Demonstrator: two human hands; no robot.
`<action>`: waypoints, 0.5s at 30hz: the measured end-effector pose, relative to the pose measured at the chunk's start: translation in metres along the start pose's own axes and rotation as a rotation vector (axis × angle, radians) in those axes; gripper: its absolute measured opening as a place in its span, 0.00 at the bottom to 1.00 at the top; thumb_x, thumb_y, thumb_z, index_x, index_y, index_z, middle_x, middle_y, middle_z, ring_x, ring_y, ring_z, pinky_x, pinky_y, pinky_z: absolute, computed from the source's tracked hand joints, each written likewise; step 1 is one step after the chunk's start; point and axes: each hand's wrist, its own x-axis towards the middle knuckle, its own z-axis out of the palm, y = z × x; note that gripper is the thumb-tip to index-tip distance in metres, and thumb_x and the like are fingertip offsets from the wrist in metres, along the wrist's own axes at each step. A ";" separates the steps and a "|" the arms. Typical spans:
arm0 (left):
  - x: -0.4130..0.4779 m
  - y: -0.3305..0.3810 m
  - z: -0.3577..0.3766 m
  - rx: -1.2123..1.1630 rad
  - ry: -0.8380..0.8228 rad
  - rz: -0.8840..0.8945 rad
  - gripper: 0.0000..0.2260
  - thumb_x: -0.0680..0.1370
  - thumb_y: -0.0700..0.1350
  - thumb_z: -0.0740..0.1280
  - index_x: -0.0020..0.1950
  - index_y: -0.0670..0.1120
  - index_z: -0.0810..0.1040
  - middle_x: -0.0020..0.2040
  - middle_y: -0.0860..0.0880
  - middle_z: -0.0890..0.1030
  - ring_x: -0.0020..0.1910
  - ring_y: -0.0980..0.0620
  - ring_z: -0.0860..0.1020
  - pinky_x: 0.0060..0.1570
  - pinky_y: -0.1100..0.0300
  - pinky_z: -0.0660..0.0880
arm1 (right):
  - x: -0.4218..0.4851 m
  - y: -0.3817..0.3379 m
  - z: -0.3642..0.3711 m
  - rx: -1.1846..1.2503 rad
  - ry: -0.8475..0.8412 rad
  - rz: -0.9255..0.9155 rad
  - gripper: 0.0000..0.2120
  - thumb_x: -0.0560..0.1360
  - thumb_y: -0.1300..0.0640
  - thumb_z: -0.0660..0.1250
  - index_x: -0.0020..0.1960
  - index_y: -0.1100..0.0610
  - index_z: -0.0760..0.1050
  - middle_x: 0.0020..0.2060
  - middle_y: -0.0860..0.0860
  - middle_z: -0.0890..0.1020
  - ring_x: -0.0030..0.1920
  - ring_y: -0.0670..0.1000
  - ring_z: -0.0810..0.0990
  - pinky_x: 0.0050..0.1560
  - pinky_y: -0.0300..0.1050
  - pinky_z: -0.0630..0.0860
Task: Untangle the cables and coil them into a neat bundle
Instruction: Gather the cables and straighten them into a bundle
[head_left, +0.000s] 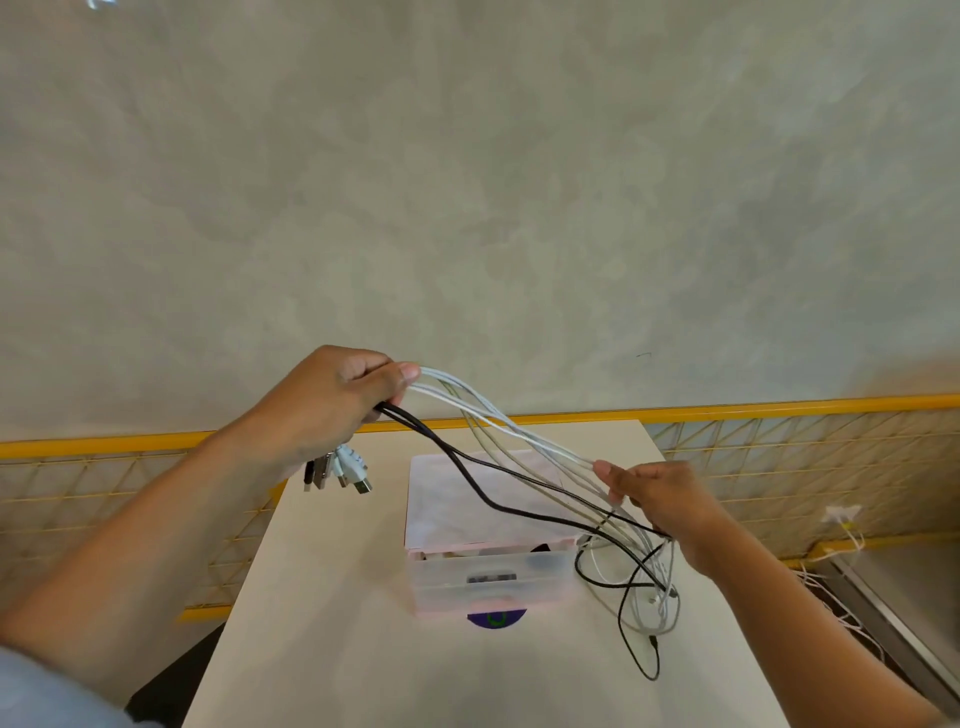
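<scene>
**Sleeve and forearms up front, cables strung from hand to hand**

Nearest the lens is a pale blue sleeve at the lower left, with both forearms reaching out over the desk. The left hand is raised and clenched around the cables close to one end. Their plugs hang out below the fist, pointing down and slightly right. The right hand sits lower, with its fingers curled around the same strands further along.

Between the hands the long axis runs from upper left down to lower right, passing above a pink translucent box. The white strands lie fairly straight and close together. The two black ones sag lower and bow towards the box lid. Past the right hand, the loose tails drop onto the desk just right of the box, in overlapping loops with black crossing white.

The main risk, as I judge it, is in that heap. Drawing the strands through the right hand while the loops are crossed could pull them into a tight knot. The sagging black cables could also catch on the corner of the box and drag it. If the left hand's grasp loosened, the plug ends would slip out of line and the coil would start uneven.
</scene>
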 end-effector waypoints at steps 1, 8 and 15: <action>0.000 0.001 0.003 0.001 -0.004 0.005 0.17 0.82 0.47 0.64 0.37 0.40 0.73 0.20 0.58 0.64 0.17 0.59 0.65 0.21 0.74 0.63 | 0.001 0.001 0.002 -0.029 0.032 0.006 0.22 0.71 0.43 0.75 0.32 0.61 0.82 0.24 0.48 0.75 0.35 0.47 0.73 0.41 0.44 0.69; 0.002 0.000 0.009 -0.005 -0.009 0.025 0.17 0.82 0.48 0.65 0.39 0.37 0.75 0.21 0.57 0.64 0.18 0.59 0.62 0.22 0.74 0.61 | 0.009 0.005 0.012 -0.242 0.157 0.034 0.31 0.72 0.32 0.68 0.29 0.58 0.69 0.23 0.50 0.70 0.29 0.51 0.69 0.35 0.43 0.67; -0.001 0.001 0.010 -0.056 -0.039 0.003 0.17 0.82 0.49 0.64 0.38 0.40 0.74 0.23 0.57 0.63 0.19 0.57 0.60 0.21 0.74 0.61 | 0.011 0.012 0.017 -0.200 0.105 0.021 0.32 0.74 0.34 0.67 0.36 0.65 0.76 0.22 0.45 0.74 0.30 0.49 0.71 0.37 0.44 0.69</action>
